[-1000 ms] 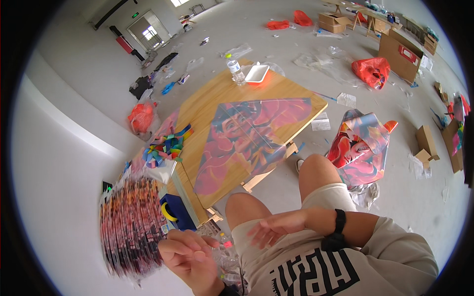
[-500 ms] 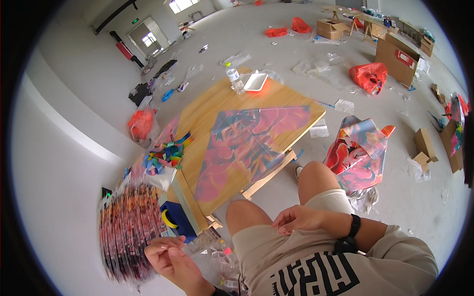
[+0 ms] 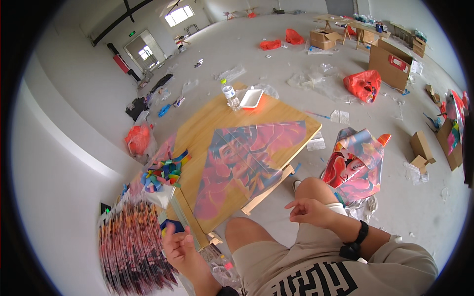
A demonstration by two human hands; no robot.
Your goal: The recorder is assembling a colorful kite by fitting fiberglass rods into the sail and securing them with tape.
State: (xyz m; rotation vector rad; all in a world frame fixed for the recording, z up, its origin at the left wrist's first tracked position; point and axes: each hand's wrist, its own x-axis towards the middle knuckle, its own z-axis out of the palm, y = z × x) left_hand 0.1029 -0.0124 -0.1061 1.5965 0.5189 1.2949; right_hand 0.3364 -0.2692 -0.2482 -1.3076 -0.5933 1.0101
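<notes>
My left hand [image 3: 181, 246] is raised low on the left, in front of a dark blue case [image 3: 174, 226]. Its fingers are curled toward the thumb and slightly blurred; whatever they pinch is too small to make out. Above my knee, my right hand [image 3: 312, 212] has its thumb and fingertips drawn together, and any thing between them does not show. A kite sail [image 3: 247, 165], printed in pink, red and blue, lies flat on the wooden table [image 3: 197, 133] with thin rods across it. Neither hand touches it.
On the table stand a water bottle [image 3: 230, 94], a white tray [image 3: 252, 98] and a heap of rainbow ribbons [image 3: 165, 172]. Many packed printed kites [image 3: 131, 246] lean at the left. Another printed kite [image 3: 358, 165] rests right of my knee. Beyond are red bags [image 3: 363, 86] and cardboard boxes [image 3: 390, 64].
My left hand has moved up and to the right, now partly covering the blue case. The right hand has risen off my lap to the right. The view has tilted up slightly.
</notes>
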